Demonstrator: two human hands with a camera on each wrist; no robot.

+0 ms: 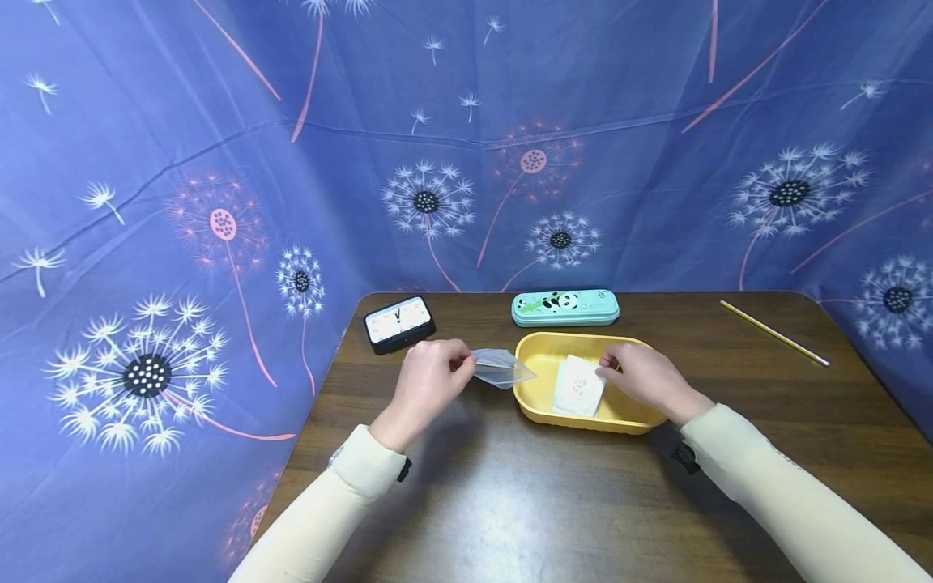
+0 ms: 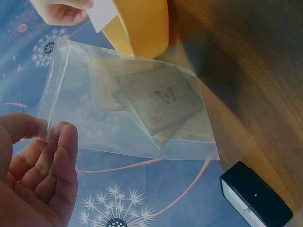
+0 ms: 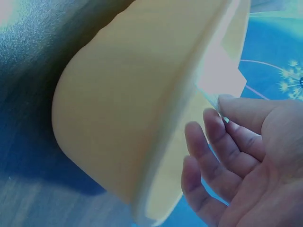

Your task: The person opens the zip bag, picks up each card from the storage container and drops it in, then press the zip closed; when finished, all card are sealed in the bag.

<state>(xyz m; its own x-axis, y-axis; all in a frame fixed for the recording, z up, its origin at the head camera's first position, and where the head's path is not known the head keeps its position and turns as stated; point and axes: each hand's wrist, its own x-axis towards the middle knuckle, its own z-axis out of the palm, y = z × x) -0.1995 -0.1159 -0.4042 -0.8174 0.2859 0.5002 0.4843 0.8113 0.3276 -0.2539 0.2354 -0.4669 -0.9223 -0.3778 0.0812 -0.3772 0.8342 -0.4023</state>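
My left hand pinches a clear zip bag by its sealed-strip end, and the bag stretches out toward the yellow basin. Inside the bag lie several thin square paper pieces, the top one printed with a butterfly. Over the basin's right part, my right hand pinches a white paper piece with a small faint print, at its upper right edge. Thumb and forefinger meet at the paper's corner in the right wrist view; the other fingers curl loosely beside the basin's rim.
A black clock with a white face stands at the back left. Behind the basin is a mint pencil case with a panda on it. A yellow-and-white stick lies at the right. Patterned blue cloth hangs behind the table.
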